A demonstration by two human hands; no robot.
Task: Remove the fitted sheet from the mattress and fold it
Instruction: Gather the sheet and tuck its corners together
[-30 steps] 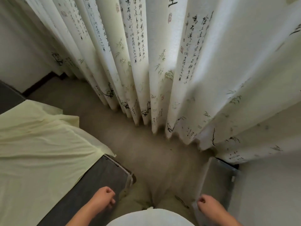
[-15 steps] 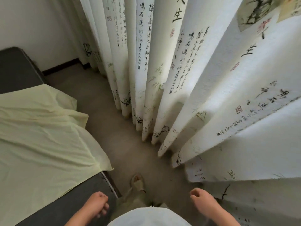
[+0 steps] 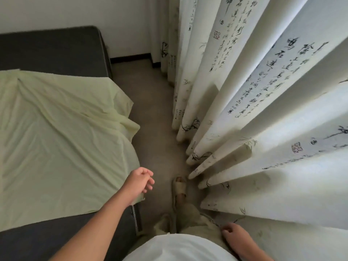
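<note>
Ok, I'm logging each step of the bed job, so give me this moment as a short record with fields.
sheet: pale yellow-green, lying loose on the mattress, one edge hanging over the side
mattress: dark grey, bare at both ends
left hand: over the sheet's near corner, fingers loosely curled, grip unclear
right hand: low by the curtain

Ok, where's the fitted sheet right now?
In the head view the pale green fitted sheet lies loose across the dark mattress on the left, its near corner under the left hand, beside the floor strip along the curtain.

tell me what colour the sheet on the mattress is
Pale yellow-green sheet, plain, no pattern; head view.
</note>
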